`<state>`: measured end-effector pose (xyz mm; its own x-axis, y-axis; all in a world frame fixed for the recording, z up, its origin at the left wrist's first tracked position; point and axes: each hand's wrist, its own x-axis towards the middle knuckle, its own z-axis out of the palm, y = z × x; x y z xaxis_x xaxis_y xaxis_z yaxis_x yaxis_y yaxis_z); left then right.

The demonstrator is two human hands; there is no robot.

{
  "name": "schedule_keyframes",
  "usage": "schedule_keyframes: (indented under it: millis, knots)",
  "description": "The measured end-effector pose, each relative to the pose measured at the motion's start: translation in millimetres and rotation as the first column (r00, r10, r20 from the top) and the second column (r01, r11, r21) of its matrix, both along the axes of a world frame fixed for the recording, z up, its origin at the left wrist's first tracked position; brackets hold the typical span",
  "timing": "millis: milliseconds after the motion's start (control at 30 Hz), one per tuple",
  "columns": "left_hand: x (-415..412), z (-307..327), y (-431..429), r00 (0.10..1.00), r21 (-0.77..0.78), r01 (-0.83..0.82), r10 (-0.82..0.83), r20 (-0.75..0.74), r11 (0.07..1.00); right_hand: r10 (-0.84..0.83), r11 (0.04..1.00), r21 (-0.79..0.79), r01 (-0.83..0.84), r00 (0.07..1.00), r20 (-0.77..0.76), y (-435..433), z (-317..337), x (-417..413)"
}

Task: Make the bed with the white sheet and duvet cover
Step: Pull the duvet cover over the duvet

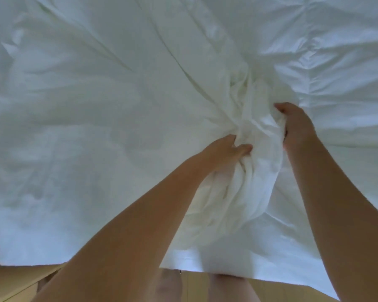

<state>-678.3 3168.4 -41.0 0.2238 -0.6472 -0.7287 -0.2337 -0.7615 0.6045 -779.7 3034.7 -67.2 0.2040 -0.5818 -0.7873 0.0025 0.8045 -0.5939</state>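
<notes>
White bedding (pixel 96 105) fills nearly the whole view, wrinkled and spread across the bed. Near the middle right, a bunched ridge of the white fabric (pixel 255 149) rises between my hands. My left hand (pixel 225 153) grips the bunch from its left side, thumb pressed into the folds. On the bunch's right side, my right hand (pixel 297 127) clutches it with fingers curled into the cloth. Creases radiate outward from the gathered part. Whether the gripped layer is the sheet or the duvet cover cannot be told.
The near edge of the bedding (pixel 31 261) runs along the bottom of the view. Below it lies a light wooden floor (pixel 15 282). My legs (pixel 223 286) stand close against the bed's edge.
</notes>
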Motion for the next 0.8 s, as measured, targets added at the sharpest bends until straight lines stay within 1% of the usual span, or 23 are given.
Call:
schedule_keyframes:
  millis: [33,67,100,133,200,267,300,333,367,400,433,467,500,533,567,600,633,667,700,767,800]
  knots:
    - [3.8,3.9,9.1,0.999,0.000,-0.045,0.045,0.007,0.999,-0.081,0.996,-0.030,0.080,0.996,-0.030,-1.9,-0.2,-3.1]
    - [9.1,8.9,20.5,0.996,-0.011,-0.084,0.084,0.024,0.996,-0.107,0.993,-0.068,0.100,0.988,-0.108,-1.0,-2.4,-11.5]
    - [16.2,15.7,34.2,0.993,-0.030,-0.100,0.102,0.052,0.995,-0.060,0.995,-0.096,0.040,0.974,-0.218,3.3,-6.4,-21.2]
    - [24.6,21.8,50.1,0.991,-0.050,-0.102,0.106,0.086,0.994,0.021,0.991,-0.118,-0.063,0.943,-0.331,8.1,-13.5,-28.1]
    - [42.5,31.3,87.0,0.980,-0.073,-0.121,0.131,0.149,0.990,0.107,0.950,-0.185,-0.251,0.819,-0.563,16.2,-29.2,-24.9]
    - [59.1,42.1,125.2,0.961,-0.091,-0.157,0.174,0.214,0.983,0.088,0.897,-0.250,-0.365,0.701,-0.707,30.3,-20.1,-0.3]
    - [67.9,47.3,144.2,0.948,-0.102,-0.182,0.202,0.244,0.978,0.061,0.847,-0.312,-0.431,0.661,-0.748,41.7,-10.4,14.8]
    - [77.1,52.5,162.6,0.936,-0.113,-0.203,0.227,0.271,0.973,0.027,0.765,-0.396,-0.507,0.640,-0.768,58.9,-0.3,29.2]
    - [86.1,58.0,180.8,0.923,-0.129,-0.219,0.248,0.295,0.967,0.007,0.650,-0.488,-0.583,0.647,-0.763,81.3,12.5,44.4]
    - [94.8,63.1,198.8,0.908,-0.152,-0.234,0.272,0.319,0.960,0.032,0.518,-0.561,-0.645,0.671,-0.741,106.6,25.5,60.0]
    - [103.5,68.2,216.7,0.889,-0.185,-0.255,0.306,0.341,0.949,0.112,0.390,-0.617,-0.684,0.700,-0.705,135.7,38.9,76.4]
    - [112.4,73.1,234.9,0.866,-0.221,-0.286,0.351,0.356,0.932,0.237,0.279,-0.655,-0.702,0.712,-0.661,165.4,51.0,93.3]
    - [122.7,78.0,254.7,0.835,-0.258,-0.327,0.406,0.371,0.909,0.376,0.175,-0.678,-0.714,0.685,-0.624,196.0,61.2,110.0]
    - [134.8,82.5,277.0,0.797,-0.290,-0.366,0.458,0.394,0.885,0.506,0.068,-0.689,-0.722,0.620,-0.600,228.5,69.7,125.9]
    - [148.1,86.0,301.1,0.753,-0.311,-0.394,0.498,0.430,0.865,0.602,-0.060,-0.686,-0.725,0.522,-0.604,260.6,77.1,140.2]
    - [163.2,88.6,328.4,0.706,-0.317,-0.419,0.524,0.476,0.851,0.653,-0.202,-0.671,-0.713,0.413,-0.635,292.9,82.4,153.9]
    - [179.3,89.7,357.8,0.659,-0.307,-0.446,0.540,0.524,0.841,0.659,-0.346,-0.645,-0.682,0.313,-0.684,323.3,84.5,166.4]
    - [196.5,88.2,389.0,0.615,-0.281,-0.483,0.549,0.566,0.830,0.634,-0.472,-0.599,-0.646,0.223,-0.740,351.4,85.4,178.7]
    - [214.1,84.0,420.1,0.577,-0.244,-0.529,0.555,0.598,0.813,0.586,-0.577,-0.538,-0.615,0.148,-0.797,375.8,85.4,192.2]
    - [248.9,67.1,477.7,0.552,-0.126,-0.635,0.562,0.616,0.762,0.464,-0.713,-0.392,-0.582,0.027,-0.885,418.9,85.0,223.7]
    - [263.0,55.2,499.7,0.560,-0.052,-0.695,0.584,0.588,0.718,0.386,-0.756,-0.313,-0.575,-0.006,-0.922,437.0,85.2,240.5]
